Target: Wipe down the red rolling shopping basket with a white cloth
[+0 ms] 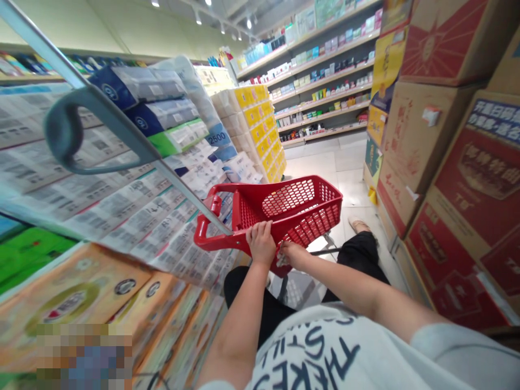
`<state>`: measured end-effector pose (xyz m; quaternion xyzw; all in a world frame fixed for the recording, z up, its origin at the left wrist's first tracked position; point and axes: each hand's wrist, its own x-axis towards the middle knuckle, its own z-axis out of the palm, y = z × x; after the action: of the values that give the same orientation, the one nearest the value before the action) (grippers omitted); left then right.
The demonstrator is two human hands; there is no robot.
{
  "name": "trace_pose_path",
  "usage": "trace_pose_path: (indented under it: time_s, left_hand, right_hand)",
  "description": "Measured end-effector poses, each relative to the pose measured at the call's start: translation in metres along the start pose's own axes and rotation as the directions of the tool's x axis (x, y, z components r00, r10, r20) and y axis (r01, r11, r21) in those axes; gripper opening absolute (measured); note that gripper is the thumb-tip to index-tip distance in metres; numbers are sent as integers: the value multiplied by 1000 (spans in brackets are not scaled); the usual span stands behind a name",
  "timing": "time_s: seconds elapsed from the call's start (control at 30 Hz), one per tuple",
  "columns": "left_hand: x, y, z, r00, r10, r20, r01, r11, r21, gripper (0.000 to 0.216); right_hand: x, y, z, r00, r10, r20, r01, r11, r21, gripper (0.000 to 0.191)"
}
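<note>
A red plastic rolling shopping basket [309, 230] with perforated sides stands tilted in front of me. Its long metal pull rod [190, 195] reaches up to the left and carries a grey handle [109, 122]. My left hand [262, 242] is closed over the basket's near rim, fingers curled on its top edge. Just to the right, my right hand [296, 255] pinches a small crumpled greyish cloth [280, 259] against the basket's outer side. The right fingertips are partly hidden by the cloth. The basket's inside looks bare where it shows.
Stacked tissue packs [162, 124] and yellow-sided packs [260, 132] line the left. Orange packs [81, 303] lie nearer. Tall cardboard cartons [422, 135] stand close on the right. Shelves of small goods [320, 76] rise beyond the tiled floor [345, 162]. My foot [359, 225] is beside the basket.
</note>
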<state>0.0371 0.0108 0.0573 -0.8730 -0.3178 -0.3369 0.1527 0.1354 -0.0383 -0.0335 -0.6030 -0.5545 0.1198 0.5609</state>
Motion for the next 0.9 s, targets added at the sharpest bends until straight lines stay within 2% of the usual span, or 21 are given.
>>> trace_pose_path:
  time_s: [0.2,0.33,0.47,0.6,0.77,0.9]
  left_hand:
    - [-1,0,3,999,-6,-40,6,1000,4,37]
    - [-1,2,4,999,-6,-40,6,1000,-8,36]
    - [-1,4,3,999,-15,-40,15,1000,-11,36]
    - [-1,3,2,999,-14,-46,14,1000,-5,34]
    - [-2,2,4,998,6,-62,-6,1000,-1,36]
    - [-2,3,5,998,-1,-69,2,1000,6,38]
  right_hand:
    - [4,6,-27,982,-168,84,183,959,-219,22]
    - [2,3,-41,985,-158,63,169,948,-270,24]
    - [6,-1,-51,971,-238,0,227,927,-298,30]
    - [10,-1,-54,978,-209,13,203,930,-307,27]
    - [11,-7,-56,966,-245,-82,216,940,-266,30]
    - [13,-13,-62,981,-191,-37,173,944,-282,29]
